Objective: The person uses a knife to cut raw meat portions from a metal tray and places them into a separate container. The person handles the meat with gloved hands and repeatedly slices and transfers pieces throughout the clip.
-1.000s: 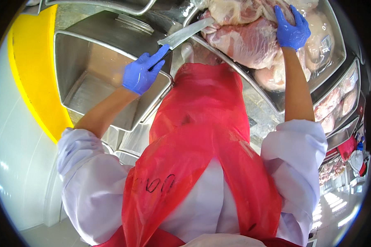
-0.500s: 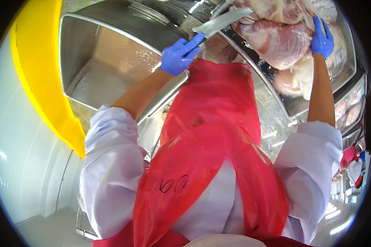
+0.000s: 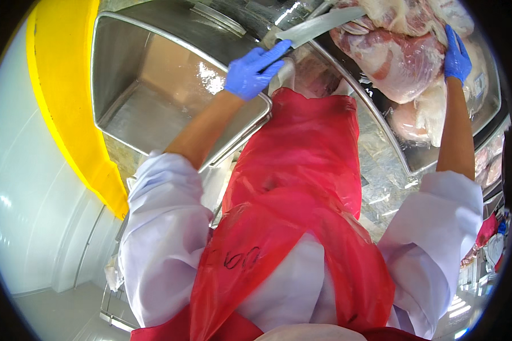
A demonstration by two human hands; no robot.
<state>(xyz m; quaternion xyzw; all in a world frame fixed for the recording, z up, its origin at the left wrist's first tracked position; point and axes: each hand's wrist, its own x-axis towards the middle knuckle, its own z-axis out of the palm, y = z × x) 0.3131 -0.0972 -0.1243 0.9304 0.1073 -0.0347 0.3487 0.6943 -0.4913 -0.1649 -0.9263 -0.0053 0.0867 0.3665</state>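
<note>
Beside a curving yellow band point(image 3: 57, 85), the left hand point(image 3: 248, 74) is closed around a knife point(image 3: 324, 27), its blade now reaching farther over the left side of the meat point(image 3: 407, 68) inside the tray's point(image 3: 390, 133) left rim. The right hand's point(image 3: 456, 61) straight fingers have drawn closer together at the meat's right side; whether they grip, I cannot tell.

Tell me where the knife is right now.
In the head view, the knife is near the top, right of centre, held in the left hand and pointing toward the raw meat.
</note>
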